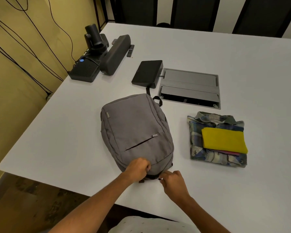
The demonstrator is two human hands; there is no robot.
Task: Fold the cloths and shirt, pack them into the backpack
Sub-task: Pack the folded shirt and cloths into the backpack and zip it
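Left hand (138,168) grips the near edge of the grey backpack (136,130) on the counter (242,52); right hand (172,179) pinches the zipper pull (159,178). The folded plaid shirt (217,140) and yellow cloth (224,139) lie beside it. Risk: the zipper may snag if the fabric slackens.

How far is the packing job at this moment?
Done: the plaid shirt lies folded beside the backpack, with the yellow cloth folded on top. In hand: the left hand holds the backpack's near end, and the right hand pinches its zipper pull. Left: putting the pile inside.
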